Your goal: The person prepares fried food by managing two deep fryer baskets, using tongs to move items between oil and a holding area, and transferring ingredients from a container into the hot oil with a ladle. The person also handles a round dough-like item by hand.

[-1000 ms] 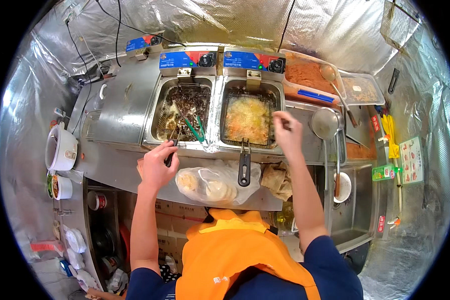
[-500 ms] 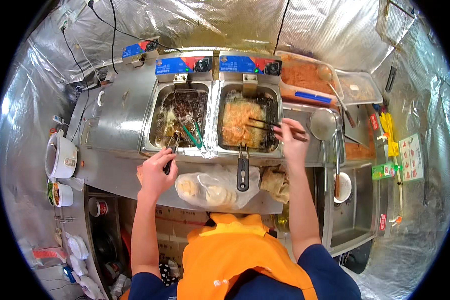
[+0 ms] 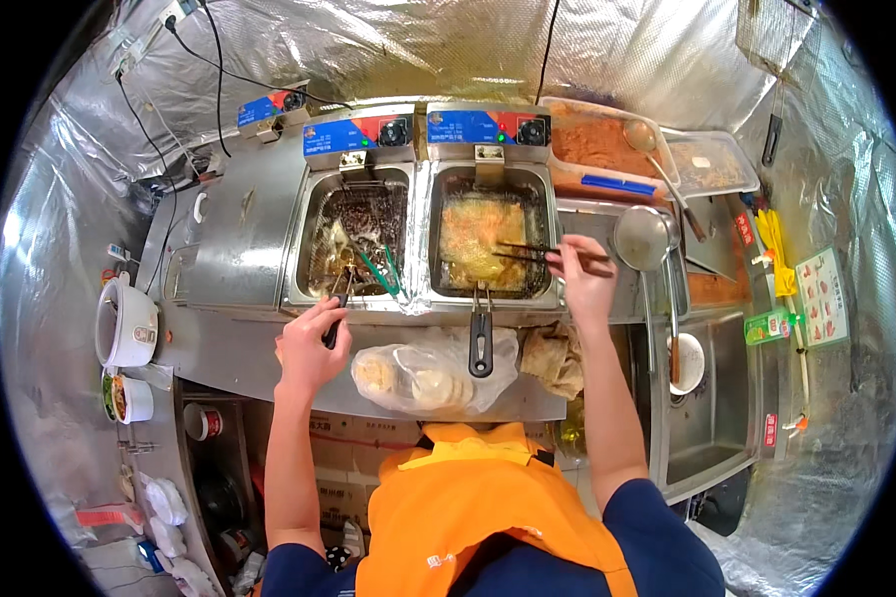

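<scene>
My left hand (image 3: 314,340) is closed round the black handle (image 3: 335,320) of the wire basket in the left fryer (image 3: 302,224). Green-handled tongs (image 3: 380,273) lean in that basket over dark oil with some food bits. Between the fingers of my right hand (image 3: 581,271) are dark chopsticks (image 3: 530,254). Their tips reach into the right fryer (image 3: 554,214), at the edge of a pale orange, battered-looking mass of food (image 3: 481,237) in bubbling oil. A second black basket handle (image 3: 481,343) sticks out at the front of this fryer, with no hand on it.
A clear plastic bag (image 3: 430,376) of round pale pieces lies before the fryers, beside a brown cloth (image 3: 553,360). Right are a bin of orange coating (image 3: 597,139), a strainer (image 3: 642,239) and a sink (image 3: 712,418). A white cooker (image 3: 127,320) stands left.
The food in the right fryer looks flatter and paler, lower in the oil than before. My hands keep their grips almost in place, and the whole view has shifted slightly.
</scene>
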Tool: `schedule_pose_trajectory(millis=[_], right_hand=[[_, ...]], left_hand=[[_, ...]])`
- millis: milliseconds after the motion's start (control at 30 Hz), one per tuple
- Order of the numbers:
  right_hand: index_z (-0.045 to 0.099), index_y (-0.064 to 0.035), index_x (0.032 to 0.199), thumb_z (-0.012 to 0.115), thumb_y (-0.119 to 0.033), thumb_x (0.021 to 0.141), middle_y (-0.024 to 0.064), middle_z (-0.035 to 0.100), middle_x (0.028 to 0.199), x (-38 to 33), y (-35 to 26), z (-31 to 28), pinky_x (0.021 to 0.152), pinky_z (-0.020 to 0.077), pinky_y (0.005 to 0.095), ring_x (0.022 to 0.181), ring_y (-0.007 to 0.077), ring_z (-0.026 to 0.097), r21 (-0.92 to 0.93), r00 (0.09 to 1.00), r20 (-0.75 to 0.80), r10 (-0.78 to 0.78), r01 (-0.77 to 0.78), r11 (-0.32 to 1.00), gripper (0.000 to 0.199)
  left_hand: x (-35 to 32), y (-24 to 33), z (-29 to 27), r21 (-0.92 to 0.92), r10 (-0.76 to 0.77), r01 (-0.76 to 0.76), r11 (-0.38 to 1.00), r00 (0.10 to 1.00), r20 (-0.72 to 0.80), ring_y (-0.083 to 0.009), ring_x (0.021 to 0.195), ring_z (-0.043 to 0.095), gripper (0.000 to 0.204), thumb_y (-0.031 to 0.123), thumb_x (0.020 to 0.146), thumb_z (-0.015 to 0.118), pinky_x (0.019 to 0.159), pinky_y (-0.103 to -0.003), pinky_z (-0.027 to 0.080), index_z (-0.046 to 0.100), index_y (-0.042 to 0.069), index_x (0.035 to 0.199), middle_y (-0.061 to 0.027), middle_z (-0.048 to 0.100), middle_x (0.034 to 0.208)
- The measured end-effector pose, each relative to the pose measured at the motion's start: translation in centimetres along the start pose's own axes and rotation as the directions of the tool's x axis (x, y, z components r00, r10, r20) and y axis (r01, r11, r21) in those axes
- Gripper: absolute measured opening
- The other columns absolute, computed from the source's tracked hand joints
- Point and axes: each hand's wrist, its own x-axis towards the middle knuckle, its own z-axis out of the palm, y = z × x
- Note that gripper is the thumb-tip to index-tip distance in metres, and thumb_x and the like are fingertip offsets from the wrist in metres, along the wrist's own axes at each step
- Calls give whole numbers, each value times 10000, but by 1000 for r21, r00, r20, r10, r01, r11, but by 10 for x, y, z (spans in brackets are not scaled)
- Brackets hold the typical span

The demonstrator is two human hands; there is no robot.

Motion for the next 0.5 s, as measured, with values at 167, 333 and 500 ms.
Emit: schedule_pose_trajectory(millis=[167,333,500], right_hand=[[692,1,1101,621,-57,1011,90,734,938,4,0,3,706,610,289,860,177,760,-111,1000,-20,-19,17,994,129],[707,0,1076,634,-43,1000,65,740,892,19,19,25,679,543,253,835,141,755,-196,988,60,-141,150,969,114],[712,-1,1058,650,-34,992,68,737,890,24,29,22,677,539,251,813,141,744,-85,981,14,-192,193,978,96]], left_hand=[[-6,-5,1,2,-5,5,1000,1000,-8,-348,1108,718,183,92,818,726,923,-390,587,778,26,980,-200,753,1115],[1,-5,4,37,23,-24,999,1000,20,-332,1119,716,192,111,817,731,932,-394,587,788,59,993,-174,756,1136],[-4,-1,4,-5,-18,18,1000,999,31,-322,1117,717,197,117,818,726,949,-396,579,790,62,996,-171,755,1144]])
